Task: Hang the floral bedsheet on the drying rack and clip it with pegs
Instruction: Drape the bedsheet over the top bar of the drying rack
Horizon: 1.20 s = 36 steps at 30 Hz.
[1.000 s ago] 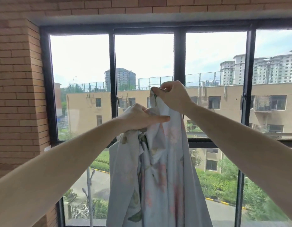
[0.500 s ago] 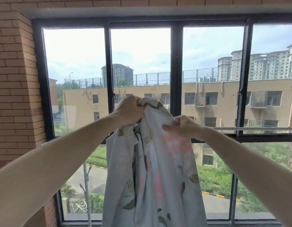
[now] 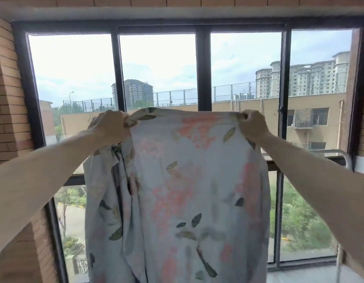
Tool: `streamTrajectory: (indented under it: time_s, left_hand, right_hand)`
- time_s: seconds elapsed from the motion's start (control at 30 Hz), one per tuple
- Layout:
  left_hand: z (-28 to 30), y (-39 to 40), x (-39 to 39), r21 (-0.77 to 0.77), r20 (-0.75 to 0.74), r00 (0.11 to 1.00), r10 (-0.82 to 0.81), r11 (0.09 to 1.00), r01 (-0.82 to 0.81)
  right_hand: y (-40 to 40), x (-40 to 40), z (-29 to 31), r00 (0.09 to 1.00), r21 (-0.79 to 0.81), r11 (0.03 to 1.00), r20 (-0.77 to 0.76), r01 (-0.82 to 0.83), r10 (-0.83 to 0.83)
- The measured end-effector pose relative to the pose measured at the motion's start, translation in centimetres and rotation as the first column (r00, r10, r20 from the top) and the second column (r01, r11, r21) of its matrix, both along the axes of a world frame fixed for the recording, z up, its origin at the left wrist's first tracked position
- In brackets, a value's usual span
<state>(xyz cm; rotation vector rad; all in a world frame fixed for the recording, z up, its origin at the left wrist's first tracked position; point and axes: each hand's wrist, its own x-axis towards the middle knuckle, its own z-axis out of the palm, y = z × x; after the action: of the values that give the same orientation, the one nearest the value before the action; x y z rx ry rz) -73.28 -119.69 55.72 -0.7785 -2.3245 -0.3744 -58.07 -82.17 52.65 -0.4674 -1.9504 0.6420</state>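
The floral bedsheet (image 3: 183, 180), pale blue with pink flowers and green leaves, hangs in front of me, held up at chest height before the window. My left hand (image 3: 110, 127) grips a bunched part of its top edge. My right hand (image 3: 251, 127) pinches the top edge further right, so the cloth is stretched flat between both hands. A grey metal bar of the drying rack (image 3: 336, 153) shows at the right, behind my right forearm. No pegs are in view.
A large black-framed window (image 3: 203, 68) fills the wall ahead, with buildings and trees outside. Brick walls (image 3: 7, 99) close in at the left and at the far right. A pale sill or floor strip runs along the bottom right.
My right hand slid to the right along the top edge and my hands drew apart. The sheet went from a bunched column to a spread panel.
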Motion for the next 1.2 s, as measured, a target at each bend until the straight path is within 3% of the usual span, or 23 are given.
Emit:
streamTrajectory:
  time_s: [0.07,0.1,0.2,0.27,0.37,0.47,0.6,0.77,0.87,0.97,1.1,1.2]
  left_hand:
    - [0.3,0.0,0.2,0.035,-0.018,1.0,0.007,0.999,-0.007]
    - [0.8,0.1,0.1,0.059,-0.01,1.0,0.007,0.998,-0.007]
    - [2.3,-1.2,-0.6,0.09,-0.005,0.999,0.035,0.995,-0.035]
    - [3.0,-2.4,-1.2,0.097,-0.03,0.999,0.01,0.995,-0.007]
    - [3.4,-3.3,-1.0,0.111,0.005,1.0,-0.009,0.994,0.009]
    - [2.9,-3.4,-0.6,0.081,0.072,0.996,-0.044,0.996,0.038]
    - [2.3,-2.2,-0.1,0.088,0.111,0.974,-0.195,0.979,0.186]
    - [1.7,-0.8,0.3,0.193,0.396,0.815,-0.423,0.906,0.377]
    - [1.2,0.8,1.7,0.277,0.469,0.674,-0.571,0.819,0.502]
    - [-0.1,2.9,2.7,0.331,0.503,0.619,-0.603,0.796,0.507]
    - [-2.0,4.9,3.8,0.408,0.479,0.655,-0.585,0.809,0.423]
    - [-2.9,5.8,4.5,0.542,0.413,0.666,-0.621,0.755,0.368]
  right_hand:
    - [-1.4,0.5,6.0,0.955,0.185,0.98,-0.295,0.073,-0.015]
    - [-2.2,0.6,7.8,0.946,0.273,0.96,-0.321,0.056,0.036]
    - [-2.7,0.2,9.7,0.992,0.488,0.872,-0.121,0.02,0.045]
    - [-1.0,0.6,10.0,0.971,0.462,0.885,-0.231,0.058,0.057]
    - [-1.0,0.6,9.1,0.989,0.515,0.857,-0.131,0.01,0.067]
    - [-2.3,0.4,7.7,0.982,0.432,0.902,-0.161,-0.022,0.101]
    - [-4.6,0.0,6.6,0.976,0.447,0.881,-0.068,-0.157,0.209]
    - [-7.3,-1.5,6.8,0.951,0.399,0.881,-0.06,-0.255,0.302]
    - [-8.9,-2.4,6.4,0.929,0.392,0.861,-0.035,-0.325,0.367]
    - [-11.1,-3.5,5.9,0.903,0.393,0.833,-0.016,-0.389,0.429]
    - [-13.0,-4.6,5.1,0.886,0.379,0.817,0.013,-0.434,0.464]
    - [-13.6,-5.2,4.7,0.886,0.356,0.828,0.0,-0.434,0.464]
